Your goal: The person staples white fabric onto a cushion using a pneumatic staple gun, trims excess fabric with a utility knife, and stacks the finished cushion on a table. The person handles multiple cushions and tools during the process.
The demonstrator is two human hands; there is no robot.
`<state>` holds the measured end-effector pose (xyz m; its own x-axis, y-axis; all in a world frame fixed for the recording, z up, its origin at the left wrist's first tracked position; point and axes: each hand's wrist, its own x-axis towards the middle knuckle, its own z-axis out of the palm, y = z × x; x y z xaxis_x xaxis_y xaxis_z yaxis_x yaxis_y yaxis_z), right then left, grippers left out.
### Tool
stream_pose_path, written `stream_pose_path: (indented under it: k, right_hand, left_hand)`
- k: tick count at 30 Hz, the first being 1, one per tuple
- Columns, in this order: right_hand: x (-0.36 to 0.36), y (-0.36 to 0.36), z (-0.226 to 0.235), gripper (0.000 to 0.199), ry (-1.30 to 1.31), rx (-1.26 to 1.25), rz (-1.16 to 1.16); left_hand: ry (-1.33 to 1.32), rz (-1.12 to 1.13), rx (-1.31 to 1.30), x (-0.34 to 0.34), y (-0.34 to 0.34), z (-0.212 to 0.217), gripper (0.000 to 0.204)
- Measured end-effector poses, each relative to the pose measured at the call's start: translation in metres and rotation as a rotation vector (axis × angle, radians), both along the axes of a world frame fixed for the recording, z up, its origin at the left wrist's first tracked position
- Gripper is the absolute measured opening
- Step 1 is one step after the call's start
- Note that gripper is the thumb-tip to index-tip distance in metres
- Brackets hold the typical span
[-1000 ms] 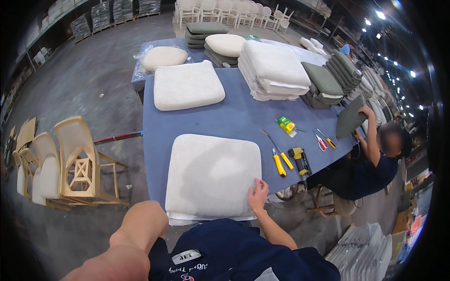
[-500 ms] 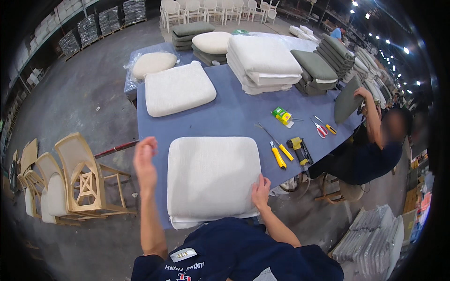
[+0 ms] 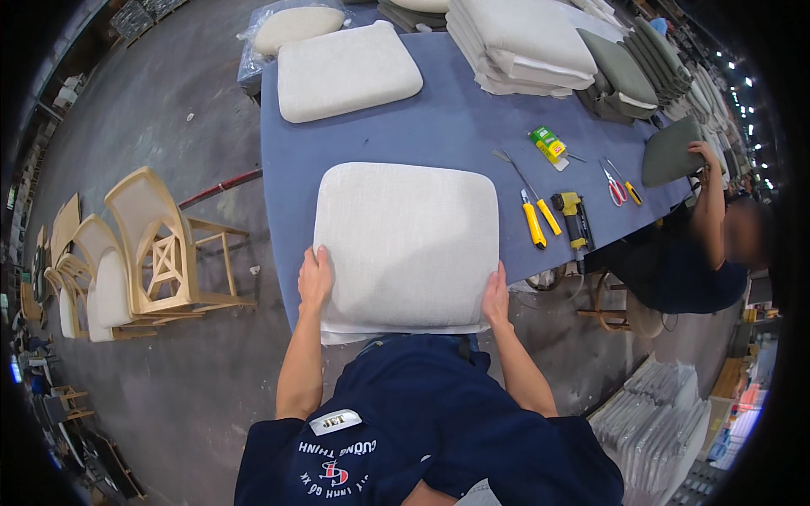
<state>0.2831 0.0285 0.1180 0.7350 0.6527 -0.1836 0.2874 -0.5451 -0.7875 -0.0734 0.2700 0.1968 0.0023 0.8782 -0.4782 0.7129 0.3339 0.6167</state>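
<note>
In front of me a white upholstered seat cushion (image 3: 407, 240) lies on the blue-covered table, top face up. A thin pale layer shows under its near edge. My left hand (image 3: 315, 278) grips the cushion's left side, with its thumb along the edge. My right hand (image 3: 497, 295) holds the opposite side, near the close right corner; its fingertips are partly hidden by the cushion. To the right lie two yellow-handled tools, a utility knife (image 3: 532, 221) and a long thin screwdriver-like tool (image 3: 548, 216). A black and yellow staple gun (image 3: 575, 221) rests beside them.
Beyond are another white cushion (image 3: 348, 72), a white stack (image 3: 527, 42) and green cushions (image 3: 620, 72). Red-handled cutters (image 3: 617, 192) and a green-yellow box (image 3: 549, 146) lie right. A co-worker (image 3: 696, 266) holds a green cushion (image 3: 672, 152). Wooden chairs (image 3: 156, 244) stand left.
My left hand has come down from the air onto the cushion's left side. My right hand has stayed at the right side. The view has tilted down toward me.
</note>
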Motion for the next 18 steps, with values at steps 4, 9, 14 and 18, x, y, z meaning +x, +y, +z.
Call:
stream_pose_path:
  k: [4,9,14,18]
  right_hand:
    - [-0.002,0.001,0.001,0.063,0.02,-0.022,-0.013]
    - [0.004,0.006,0.018,0.06,0.023,-0.076,0.008]
    - [0.051,0.066,0.044,0.056,-0.369,0.09,0.118]
    - [0.06,0.204,0.105,0.055,-0.38,0.337,0.34]
  left_hand:
    - [-0.006,-0.023,0.157,0.002,0.006,-0.021,0.069]
    - [0.052,-0.067,0.238,0.032,0.041,-0.018,0.07]
    - [0.172,-0.009,0.201,0.056,0.057,-0.012,0.068]
    - [0.19,0.011,0.228,0.057,0.058,-0.016,0.066]
